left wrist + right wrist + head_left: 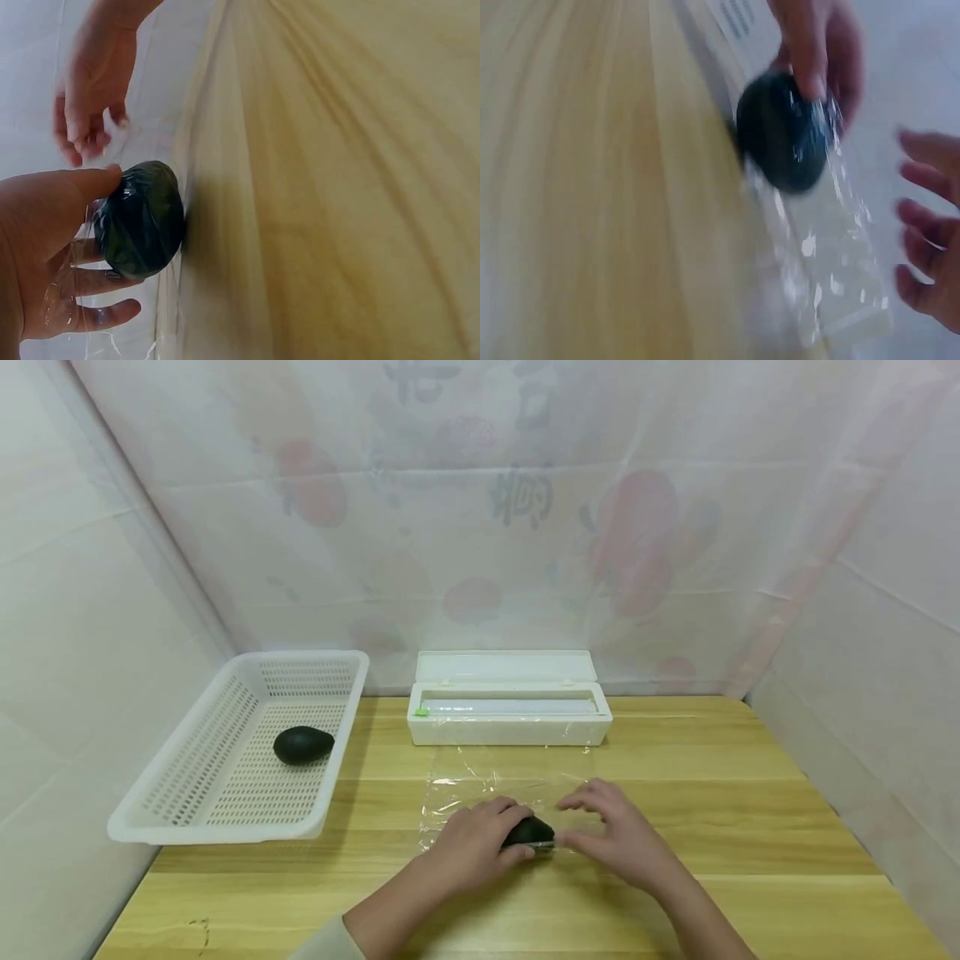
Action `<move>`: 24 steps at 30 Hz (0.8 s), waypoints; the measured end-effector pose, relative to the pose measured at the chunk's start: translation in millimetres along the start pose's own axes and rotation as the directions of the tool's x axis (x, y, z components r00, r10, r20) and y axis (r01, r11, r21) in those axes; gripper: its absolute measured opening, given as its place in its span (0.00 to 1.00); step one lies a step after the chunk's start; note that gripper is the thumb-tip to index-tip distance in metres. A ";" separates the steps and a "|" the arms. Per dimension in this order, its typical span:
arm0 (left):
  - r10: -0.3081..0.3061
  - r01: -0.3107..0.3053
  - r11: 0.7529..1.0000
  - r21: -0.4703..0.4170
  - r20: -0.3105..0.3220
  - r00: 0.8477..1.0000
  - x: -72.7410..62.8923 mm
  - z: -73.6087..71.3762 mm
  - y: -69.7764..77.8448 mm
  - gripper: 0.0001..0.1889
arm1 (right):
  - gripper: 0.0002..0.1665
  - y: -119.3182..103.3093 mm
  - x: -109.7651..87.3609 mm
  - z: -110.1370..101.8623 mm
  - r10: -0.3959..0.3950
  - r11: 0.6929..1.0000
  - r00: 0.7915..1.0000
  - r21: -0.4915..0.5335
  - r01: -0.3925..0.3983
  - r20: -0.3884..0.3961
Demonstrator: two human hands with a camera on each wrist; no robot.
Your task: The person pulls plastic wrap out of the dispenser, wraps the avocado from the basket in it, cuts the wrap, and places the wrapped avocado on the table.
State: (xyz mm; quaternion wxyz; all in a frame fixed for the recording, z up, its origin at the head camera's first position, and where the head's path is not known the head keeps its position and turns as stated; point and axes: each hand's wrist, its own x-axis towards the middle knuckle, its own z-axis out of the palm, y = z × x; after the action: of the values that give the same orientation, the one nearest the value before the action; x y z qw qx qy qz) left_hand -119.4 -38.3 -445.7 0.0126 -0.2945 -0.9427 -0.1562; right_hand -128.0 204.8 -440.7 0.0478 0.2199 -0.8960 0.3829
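A dark green avocado lies on a sheet of clear plastic wrap, and shiny film covers it in the left wrist view. My left hand holds this avocado from its left side, thumb on one face and fingers on the other. Just to the right of its narrow tip is my right hand, fingers spread and slightly bent. In the right wrist view the fingers of that right hand stand apart from the avocado.
Behind the hands stands a white wrap box, lid raised, a green slider at its left end; the film runs from it toward me. On the left, a white plastic basket holds another avocado. Curtains enclose the wooden table.
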 end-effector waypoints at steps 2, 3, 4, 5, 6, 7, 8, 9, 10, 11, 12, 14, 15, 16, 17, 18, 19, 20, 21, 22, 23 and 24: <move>0.007 -0.007 1.000 -0.017 -0.004 1.000 1.5 -1.0 -3.2 0.24 | 0.19 -7.6 6.4 7.5 -0.105 0.993 0.991 -0.045 0.109 0.081; 0.006 -0.006 1.000 -0.030 -0.002 1.000 2.2 -1.7 -4.9 0.24 | 0.19 -10.4 9.8 10.6 -0.140 0.987 0.984 -0.063 0.148 0.113; 0.004 -0.004 0.999 -0.047 0.001 1.000 2.8 -2.2 -6.6 0.24 | 0.19 -12.7 13.4 13.4 -0.164 0.981 0.977 -0.083 0.177 0.137; 0.001 0.000 0.998 -0.068 0.006 1.000 3.8 -2.5 -8.5 0.23 | 0.18 -14.4 17.0 15.8 -0.187 0.973 0.970 -0.104 0.204 0.154; -0.006 0.007 0.995 -0.095 0.013 1.000 4.5 -3.1 -10.2 0.22 | 0.17 -15.8 20.4 17.6 -0.195 0.969 0.966 -0.121 0.217 0.170; -0.011 0.014 0.992 -0.124 0.024 1.000 5.6 -3.5 -12.0 0.21 | 0.15 -17.0 23.5 18.8 -0.192 0.968 0.964 -0.124 0.217 0.186; -0.016 0.022 0.988 -0.153 0.039 0.999 7.0 -3.8 -13.9 0.21 | 0.12 -18.0 26.3 19.5 -0.186 0.971 0.961 -0.114 0.212 0.205; -0.021 0.031 0.984 -0.178 0.054 0.998 8.3 -4.0 -15.8 0.20 | 0.10 -18.8 29.1 19.8 -0.173 0.975 0.959 -0.098 0.199 0.226; -0.024 0.037 0.979 -0.202 0.070 0.997 9.6 -4.2 -17.6 0.19 | 0.07 -19.3 31.7 19.9 -0.155 0.981 0.957 -0.077 0.178 0.244; -0.024 0.043 0.973 -0.227 0.086 0.996 11.0 -4.5 -19.3 0.19 | 0.04 -19.6 34.0 19.6 -0.138 0.986 0.956 -0.055 0.157 0.260; -0.024 0.049 0.968 -0.247 0.103 0.994 12.0 -4.7 -20.9 0.18 | 0.03 -19.6 35.8 19.1 -0.112 0.991 0.954 -0.033 0.126 0.276; -0.025 0.061 0.960 -0.272 0.132 0.991 13.0 -5.1 -23.7 0.20 | 0.02 -18.9 38.8 18.1 -0.078 0.997 0.951 0.005 0.080 0.298; -0.027 0.066 0.958 -0.279 0.141 0.990 12.8 -5.5 -24.9 0.21 | 0.03 -18.3 39.9 17.5 -0.063 0.998 0.950 0.020 0.060 0.305; -0.030 0.070 0.957 -0.281 0.145 0.989 12.0 -6.5 -25.7 0.23 | 0.03 -17.2 40.8 17.2 -0.053 0.998 0.949 0.030 0.046 0.310; -0.035 0.075 0.958 -0.278 0.146 0.989 10.9 -8.2 -26.2 0.25 | 0.04 -16.0 41.6 17.0 -0.047 0.999 0.949 0.037 0.037 0.312; -0.043 0.080 0.959 -0.270 0.140 0.989 9.6 -10.9 -26.0 0.27 | 0.06 -14.7 42.2 16.8 -0.042 0.999 0.949 0.045 0.029 0.313; -0.056 0.088 0.961 -0.261 0.129 0.990 7.8 -15.1 -25.3 0.29 | 0.06 -13.5 42.9 16.6 -0.039 0.998 0.949 0.053 0.023 0.313; -0.066 0.093 0.963 -0.252 0.113 0.991 5.7 -20.0 -24.5 0.30 | 0.07 -12.1 43.6 16.5 -0.039 0.998 0.949 0.061 0.021 0.312; -0.079 0.100 0.965 -0.242 0.095 0.992 2.8 -26.2 -23.4 0.31 | 0.07 -11.4 44.1 16.3 -0.037 0.998 0.949 0.067 0.017 0.312; -0.093 0.106 0.968 -0.227 0.070 0.993 -0.6 -32.5 -22.1 0.31 | 0.08 -10.2 44.7 16.4 -0.041 0.997 0.949 0.074 0.018 0.312; -0.107 0.113 0.968 -0.224 0.037 0.994 -4.2 -39.2 -20.1 0.30 | 0.08 -9.4 45.3 16.4 -0.042 0.997 0.948 0.079 0.018 0.314; -0.126 0.122 0.966 -0.229 -0.001 0.992 -8.1 -45.9 -17.4 0.28 | 0.08 -9.1 45.7 16.2 -0.044 0.996 0.947 0.087 0.017 0.317</move>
State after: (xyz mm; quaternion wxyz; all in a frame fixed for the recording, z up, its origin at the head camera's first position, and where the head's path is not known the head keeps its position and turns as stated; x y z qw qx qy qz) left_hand -125.6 -70.1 -408.0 -0.0236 -0.2332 -0.9350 -0.2663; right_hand -163.8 171.5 -434.5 -0.1008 0.2944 -0.8717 0.3786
